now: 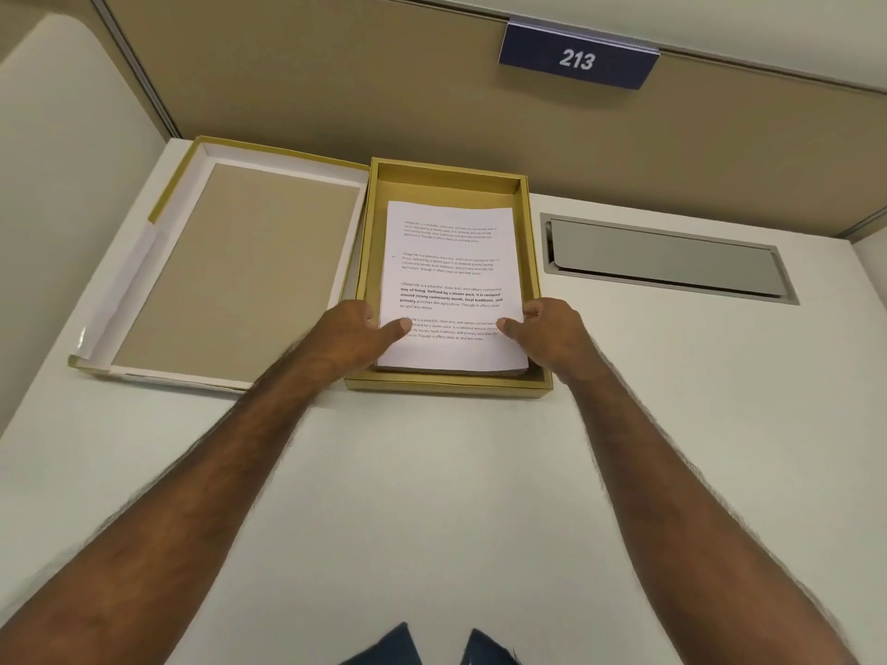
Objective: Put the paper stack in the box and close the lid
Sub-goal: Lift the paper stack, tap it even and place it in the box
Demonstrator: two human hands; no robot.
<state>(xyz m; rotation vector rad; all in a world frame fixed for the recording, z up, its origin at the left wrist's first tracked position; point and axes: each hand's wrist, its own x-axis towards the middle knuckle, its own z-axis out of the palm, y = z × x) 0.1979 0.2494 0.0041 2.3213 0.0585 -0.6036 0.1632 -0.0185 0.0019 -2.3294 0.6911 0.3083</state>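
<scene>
A white paper stack (453,276) with printed text lies inside the open gold box (449,177), its near end close to the box's front wall. My left hand (350,336) grips the stack's left edge, thumb on top of the sheets. On the stack's right edge, my right hand (552,333) holds it the same way. The box's lid (230,266) lies flat and open to the left, joined to the box, showing its tan inner face and white rim.
The box sits on a white desk (432,496) against a tan partition (384,88) with a blue "213" sign (578,57). A grey metal cable hatch (667,259) is set into the desk right of the box.
</scene>
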